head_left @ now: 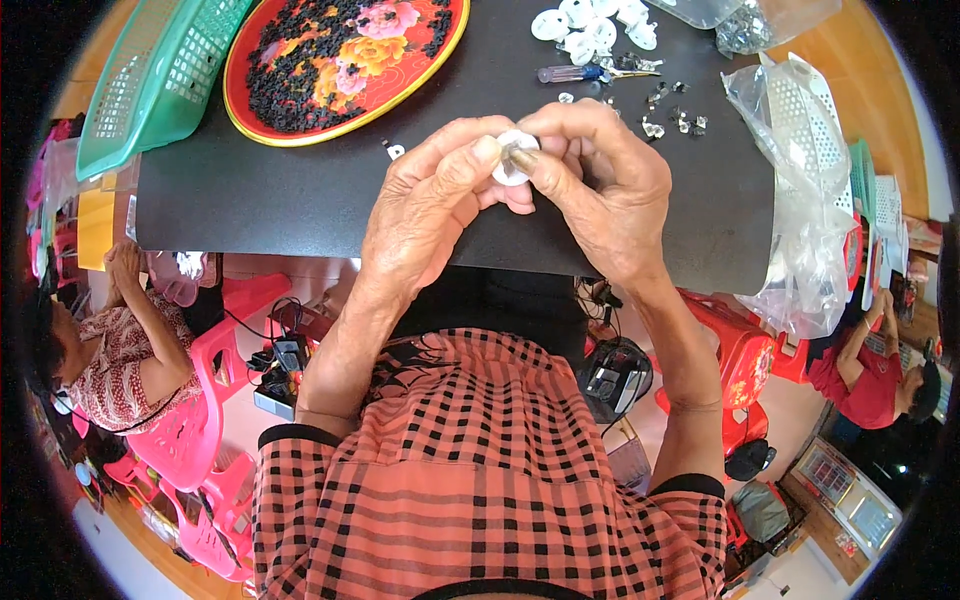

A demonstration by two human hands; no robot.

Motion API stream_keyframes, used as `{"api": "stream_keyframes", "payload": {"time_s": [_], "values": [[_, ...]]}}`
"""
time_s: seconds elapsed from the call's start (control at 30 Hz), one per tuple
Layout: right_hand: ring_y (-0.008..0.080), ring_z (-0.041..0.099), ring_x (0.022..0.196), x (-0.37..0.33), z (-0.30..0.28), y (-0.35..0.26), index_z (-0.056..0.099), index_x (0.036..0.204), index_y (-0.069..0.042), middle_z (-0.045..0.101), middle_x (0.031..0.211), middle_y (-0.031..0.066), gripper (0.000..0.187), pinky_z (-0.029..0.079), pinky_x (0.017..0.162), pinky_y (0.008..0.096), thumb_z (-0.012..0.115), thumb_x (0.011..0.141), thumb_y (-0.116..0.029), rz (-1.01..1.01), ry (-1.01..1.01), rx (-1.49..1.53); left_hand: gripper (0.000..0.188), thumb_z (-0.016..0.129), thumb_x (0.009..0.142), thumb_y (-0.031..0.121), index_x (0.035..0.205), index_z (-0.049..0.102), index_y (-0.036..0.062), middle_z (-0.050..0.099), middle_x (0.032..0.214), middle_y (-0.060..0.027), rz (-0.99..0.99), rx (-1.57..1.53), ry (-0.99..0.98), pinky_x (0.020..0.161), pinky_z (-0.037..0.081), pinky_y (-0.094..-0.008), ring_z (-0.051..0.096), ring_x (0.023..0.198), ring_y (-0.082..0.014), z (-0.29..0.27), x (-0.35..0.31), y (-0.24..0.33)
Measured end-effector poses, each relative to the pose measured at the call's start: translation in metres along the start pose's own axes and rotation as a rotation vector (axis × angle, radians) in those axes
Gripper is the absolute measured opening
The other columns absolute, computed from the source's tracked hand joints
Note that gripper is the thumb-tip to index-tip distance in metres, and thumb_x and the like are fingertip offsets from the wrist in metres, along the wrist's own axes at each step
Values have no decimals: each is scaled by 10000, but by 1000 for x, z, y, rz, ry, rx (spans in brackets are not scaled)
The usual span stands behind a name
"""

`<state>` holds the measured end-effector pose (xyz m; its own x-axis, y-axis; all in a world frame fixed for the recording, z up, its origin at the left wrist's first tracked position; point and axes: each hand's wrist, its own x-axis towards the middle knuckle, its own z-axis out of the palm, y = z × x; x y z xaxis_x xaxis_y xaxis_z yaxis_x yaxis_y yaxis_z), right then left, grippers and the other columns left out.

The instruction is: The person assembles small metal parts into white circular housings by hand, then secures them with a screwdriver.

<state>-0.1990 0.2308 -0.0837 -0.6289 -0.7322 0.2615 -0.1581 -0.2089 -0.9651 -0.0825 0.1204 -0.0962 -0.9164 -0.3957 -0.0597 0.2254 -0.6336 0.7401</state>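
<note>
Both my hands meet over the dark table, pinching one small round white plastic part [507, 176] between them. My left hand [430, 195] grips its left edge with thumb and fingers. With its thumb pressed on the part's face, my right hand [605, 185] holds the other side; the remaining fingers curl behind. Similar white round parts [550, 25] lie in a pile beyond my hands. A screwdriver with a blue handle [572, 74] rests just behind my right hand, near several small metal pieces [684, 122]. One small white-and-black piece [396, 152] lies left of my left hand.
A red floral tray [290, 135] of small black parts sits at the far left, beside a green plastic basket [150, 110]. Clear plastic bags [800, 240] hang over the table's right edge. People sit on both sides; a pink chair [190, 430] stands at left.
</note>
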Motion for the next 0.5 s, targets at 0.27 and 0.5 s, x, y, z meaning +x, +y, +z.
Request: {"api": "stream_keyframes", "payload": {"time_s": [0.27,0.5], "values": [[75,529,576,4,0,-9,680,927,-68,578,746,26,197,421,495,221,691,755,27,-307,-65,-387,350,513,952,224,1154,511,-61,597,960,-116,-76,-113,-32,771,508,-329,608,802,-197,-5,3,1],[136,574,620,5,-4,-3,677,955,-76,583,753,50,248,451,521,244,705,727,18,-543,-85,-659,341,503,956,216,1145,511,-68,595,967,-118,-46,-125,-14,777,510,-328,608,819,-198,-1,2,2]]}}
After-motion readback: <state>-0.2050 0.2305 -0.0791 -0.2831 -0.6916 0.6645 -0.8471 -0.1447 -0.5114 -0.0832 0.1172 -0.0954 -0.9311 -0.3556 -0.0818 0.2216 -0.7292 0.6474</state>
